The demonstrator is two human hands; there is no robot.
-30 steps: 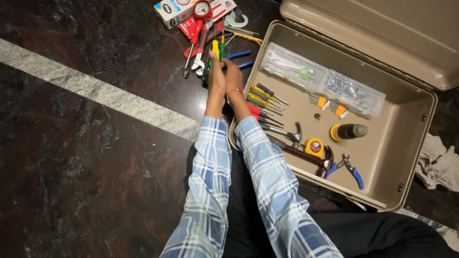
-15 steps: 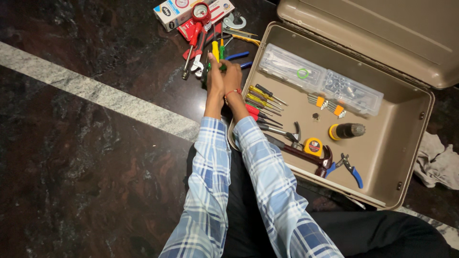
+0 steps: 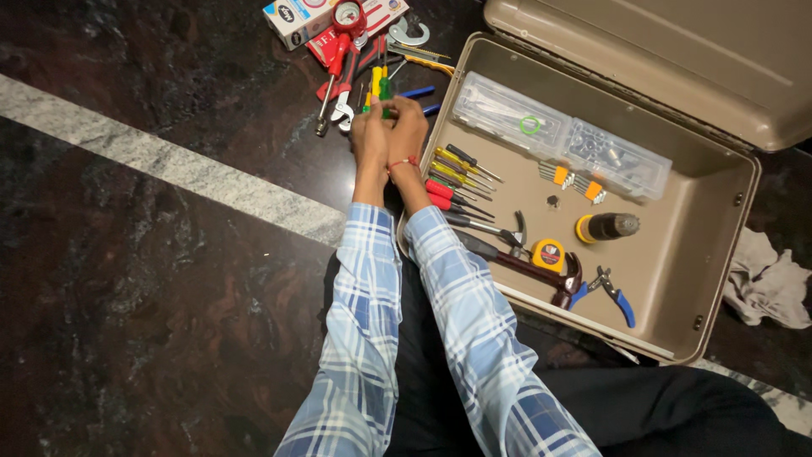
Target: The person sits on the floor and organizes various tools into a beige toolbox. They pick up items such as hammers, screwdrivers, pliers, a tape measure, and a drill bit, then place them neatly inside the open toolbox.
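Both hands meet at the upper middle of the frame, over the dark stone floor. The left hand and right hand are closed together around a small bundle of screwdrivers, whose yellow and green handles stick up past the fingers.

The sorting looks roughly half done, judging by how things lie. Inside the open tan toolbox at the right, a row of screwdrivers with yellow and red handles already lies along the near wall, with a hammer, a yellow tape measure, blue-handled pliers and two clear plastic cases further in. Still out on the floor at the top of the frame is a loose pile — a red-handled tool with a round gauge, a wrench, a blue-handled piece.

As for packaging, a white rectangular carton with blue and red printing lies at the top edge, partly under the pile. A crumpled grey rag sits at the far right.
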